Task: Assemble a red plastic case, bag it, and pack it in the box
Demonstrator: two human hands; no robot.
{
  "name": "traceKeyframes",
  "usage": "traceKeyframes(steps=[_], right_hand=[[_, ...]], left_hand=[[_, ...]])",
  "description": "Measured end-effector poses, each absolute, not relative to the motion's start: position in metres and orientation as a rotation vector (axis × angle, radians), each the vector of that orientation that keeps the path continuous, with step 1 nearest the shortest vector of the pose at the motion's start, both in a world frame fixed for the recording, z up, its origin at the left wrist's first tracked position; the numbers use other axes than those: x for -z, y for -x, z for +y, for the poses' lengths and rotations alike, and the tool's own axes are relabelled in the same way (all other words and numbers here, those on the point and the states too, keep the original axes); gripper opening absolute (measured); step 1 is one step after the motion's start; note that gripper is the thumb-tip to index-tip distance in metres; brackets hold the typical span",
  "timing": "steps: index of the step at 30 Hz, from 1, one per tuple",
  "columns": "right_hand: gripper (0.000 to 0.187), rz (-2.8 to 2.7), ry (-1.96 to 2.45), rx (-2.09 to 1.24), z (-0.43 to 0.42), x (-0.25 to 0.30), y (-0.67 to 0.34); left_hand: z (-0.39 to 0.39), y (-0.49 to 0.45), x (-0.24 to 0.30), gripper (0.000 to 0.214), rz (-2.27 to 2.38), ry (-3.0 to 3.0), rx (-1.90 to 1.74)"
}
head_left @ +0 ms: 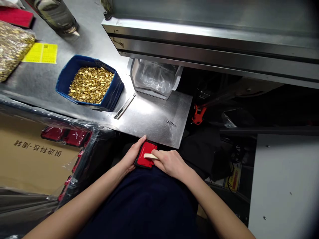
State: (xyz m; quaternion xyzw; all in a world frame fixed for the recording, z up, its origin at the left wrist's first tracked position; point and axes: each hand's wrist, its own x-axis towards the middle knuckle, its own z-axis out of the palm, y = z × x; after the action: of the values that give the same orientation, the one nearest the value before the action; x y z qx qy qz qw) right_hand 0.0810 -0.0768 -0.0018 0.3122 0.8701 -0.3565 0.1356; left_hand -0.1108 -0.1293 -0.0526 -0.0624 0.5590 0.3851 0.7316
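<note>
Just in front of my lap, my left hand grips a small red and black plastic case by its left side, thumb along the edge. My right hand is closed around a cream-coloured flat stick, whose free end lies over the red face. I cannot tell whether the stick presses on it. The case is partly covered by my right fingers. Beyond it, on the metal table, lie a utility knife and a small nail clipper.
A blue bin holds many small gold metal parts. Behind the knife is a grey bin with clear bags. A metal machine beam spans the upper right. At left, a plastic-lined box contains cardboard and red cases.
</note>
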Motion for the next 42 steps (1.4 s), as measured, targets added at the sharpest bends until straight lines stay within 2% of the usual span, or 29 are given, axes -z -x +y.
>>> traceKeyframes(steps=[8,12,16,21,26,31,36,42], right_hand=[[0.017,2.514,-0.905,1.047,-0.080,0.004,-0.081],[0.022,2.510,-0.975,1.013,-0.078,0.005,-0.086],[0.016,2.511,-0.955,1.017,-0.082,0.004,-0.087],[0.023,2.531,-0.992,1.019,-0.083,0.006,-0.084],[0.017,2.526,-0.955,1.046,-0.086,0.004,-0.085],[0.024,2.533,-0.958,1.066,-0.083,0.007,-0.086],[0.017,2.528,-0.874,1.079,-0.089,0.007,-0.087],[0.022,2.533,-0.905,0.999,-0.091,0.006,-0.087]], left_hand=[[-0.130,0.110,0.052,0.042,1.249,0.096,-0.870],[-0.130,0.110,0.051,0.043,1.228,0.110,-0.858],[-0.130,0.111,0.050,0.043,1.217,0.108,-0.849],[-0.130,0.113,0.049,0.044,1.195,0.124,-0.835],[-0.132,0.115,0.050,0.044,1.186,0.111,-0.825],[-0.133,0.118,0.051,0.043,1.161,0.091,-0.795],[-0.134,0.119,0.049,0.042,1.184,0.038,-0.814],[-0.136,0.120,0.049,0.043,1.188,0.009,-0.810]])
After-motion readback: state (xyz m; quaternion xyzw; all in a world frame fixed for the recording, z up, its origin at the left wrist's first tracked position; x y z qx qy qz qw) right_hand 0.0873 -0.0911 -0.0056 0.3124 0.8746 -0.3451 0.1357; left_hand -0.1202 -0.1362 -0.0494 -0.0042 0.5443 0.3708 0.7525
